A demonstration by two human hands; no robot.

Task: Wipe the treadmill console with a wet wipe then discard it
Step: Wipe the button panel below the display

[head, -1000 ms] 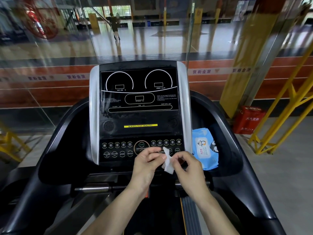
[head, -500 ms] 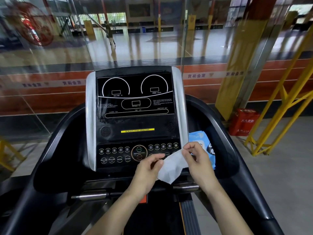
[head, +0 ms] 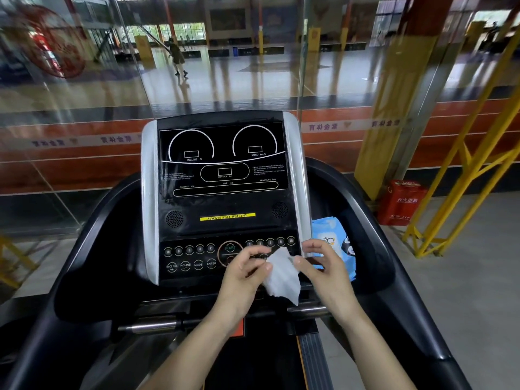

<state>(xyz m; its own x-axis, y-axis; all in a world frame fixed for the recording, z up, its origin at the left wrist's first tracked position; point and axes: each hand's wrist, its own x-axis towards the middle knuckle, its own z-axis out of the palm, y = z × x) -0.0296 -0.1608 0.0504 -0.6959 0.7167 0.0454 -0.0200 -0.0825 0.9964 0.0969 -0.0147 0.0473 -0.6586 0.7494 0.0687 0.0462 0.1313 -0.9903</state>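
1. Console [head: 225,175]: black panel between two silver side strips. Legible markings: "INCLINE %" under the left dial, "SPEED km/h" under the right dial, "DISTANCE km" in the centre window, then "CALORIES", "TIME" and "HEART RATE". The small print blocks cannot be read.
2. Yellow label [head: 227,216]: reads "ALWAYS STAY HEALTHY"; located below the display, between the two speaker grilles.
3. Button row [head: 191,264]: reads "INCLINE +", "INCLINE −", "MODE", "ENTER". The round "START" button [head: 230,248] sits to its right, just above the left hand.
4. Left hand [head: 244,274]: fingers curled, thumb and forefinger pinching the left edge of the wet wipe [head: 282,277].
5. Wet wipe: white, partly unfolded, held in front of the lower right part of the button panel. It spans the gap between both hands; its lower corner hangs free.
6. Right hand [head: 323,270]: thumb and forefinger pinch the upper right edge of the wipe; remaining fingers are raised and loosely spread.
7. Wipe pack [head: 342,249]: blue, printed with a cartoon figure; lies in the right console tray, directly behind the right hand.
8. Red box [head: 403,202]: on the floor at right; bears white characters and "119".
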